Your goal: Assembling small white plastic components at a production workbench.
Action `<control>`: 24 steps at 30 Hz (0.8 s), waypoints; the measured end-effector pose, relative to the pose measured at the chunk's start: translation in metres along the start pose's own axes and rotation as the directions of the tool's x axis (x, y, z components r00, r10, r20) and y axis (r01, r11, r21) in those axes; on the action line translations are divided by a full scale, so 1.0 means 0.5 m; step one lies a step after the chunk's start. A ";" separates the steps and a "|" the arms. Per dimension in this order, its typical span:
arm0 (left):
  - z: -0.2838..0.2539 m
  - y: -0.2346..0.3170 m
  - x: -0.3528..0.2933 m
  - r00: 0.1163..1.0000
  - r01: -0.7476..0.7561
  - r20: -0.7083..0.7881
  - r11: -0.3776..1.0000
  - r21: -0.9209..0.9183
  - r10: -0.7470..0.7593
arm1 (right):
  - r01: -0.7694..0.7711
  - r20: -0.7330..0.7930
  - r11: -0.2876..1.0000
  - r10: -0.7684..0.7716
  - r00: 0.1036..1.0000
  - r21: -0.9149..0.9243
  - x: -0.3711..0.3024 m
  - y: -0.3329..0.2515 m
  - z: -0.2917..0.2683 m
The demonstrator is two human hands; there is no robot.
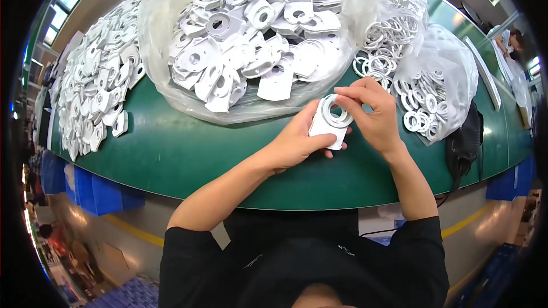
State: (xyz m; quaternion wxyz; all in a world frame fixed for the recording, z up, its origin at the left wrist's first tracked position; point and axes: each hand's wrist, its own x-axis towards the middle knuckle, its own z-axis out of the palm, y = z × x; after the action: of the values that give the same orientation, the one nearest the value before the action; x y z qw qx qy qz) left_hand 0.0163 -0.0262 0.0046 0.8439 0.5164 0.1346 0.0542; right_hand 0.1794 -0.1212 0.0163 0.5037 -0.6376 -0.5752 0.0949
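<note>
Above the near part of the green table, my left hand [299, 134] grips a white plastic plate [325, 136] with a round hole, thumb across its lower end. A white ring [326, 108] lies around the hole at the plate's upper end. My right hand [374, 114] pinches the edge of that ring with thumb and forefinger from the right. Whether the ring is seated flat or still loose on the plate cannot be made out. Beyond my hands a large clear plastic bag [157, 88] lies spread, heaped with similar white plates [277, 82].
More white parts [100, 97] are piled at the table's left. To the right, loose rings fill two clear bags [399, 28] [456, 57]. A black cloth-like item [465, 142] hangs at the right edge of the green table [240, 165]. Blue bins [105, 194] stand below left. Another person [505, 43] sits far right.
</note>
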 end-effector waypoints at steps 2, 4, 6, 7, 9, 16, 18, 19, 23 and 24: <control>-0.004 -0.007 0.002 1.000 -0.016 0.021 1.000 0.015 0.015 | 0.012 0.015 1.000 -0.012 1.000 -0.005 0.002 -0.001 0.001; -0.006 -0.008 0.007 0.999 -0.018 0.030 1.000 -0.010 0.018 | 0.039 -0.002 0.997 -0.039 0.999 -0.067 0.003 -0.002 0.003; -0.009 -0.005 0.011 0.999 -0.027 0.021 0.999 -0.034 0.028 | 0.065 0.000 0.996 -0.065 0.998 -0.058 0.009 -0.003 0.003; -0.010 -0.002 0.007 0.999 -0.030 0.036 0.998 -0.056 0.032 | 0.085 -0.002 0.990 -0.086 0.996 -0.111 0.012 -0.008 0.007; -0.019 -0.011 -0.002 0.999 -0.053 0.009 0.995 -0.081 0.054 | 0.112 0.018 0.981 -0.110 0.994 -0.160 0.018 -0.013 0.022; -0.014 -0.061 0.025 0.981 -0.195 0.000 0.979 -0.063 0.196 | 0.264 0.072 0.931 -0.254 0.964 -0.254 0.000 -0.008 0.018; -0.010 -0.076 0.036 0.974 -0.224 0.002 0.969 -0.099 0.226 | 0.251 0.076 0.939 -0.240 0.968 -0.237 -0.008 -0.013 0.016; -0.005 -0.077 0.040 0.969 -0.242 0.021 0.962 -0.127 0.246 | 0.211 0.077 0.953 -0.199 0.977 -0.215 -0.012 -0.013 0.012; -0.001 -0.066 0.019 0.969 -0.247 -0.013 0.966 -0.080 0.246 | 0.175 0.089 0.968 -0.161 0.983 -0.177 -0.013 0.005 0.015; -0.002 -0.064 0.016 0.968 -0.252 -0.018 0.966 -0.055 0.251 | 0.192 0.095 0.966 -0.177 0.980 -0.176 -0.011 0.007 0.016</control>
State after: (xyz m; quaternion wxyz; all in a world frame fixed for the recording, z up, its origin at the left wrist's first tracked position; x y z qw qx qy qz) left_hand 0.0221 -0.0381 -0.0256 0.8437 0.5050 0.0709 0.1673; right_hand 0.1746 -0.1209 0.0073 0.4261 -0.6210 -0.6576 0.0189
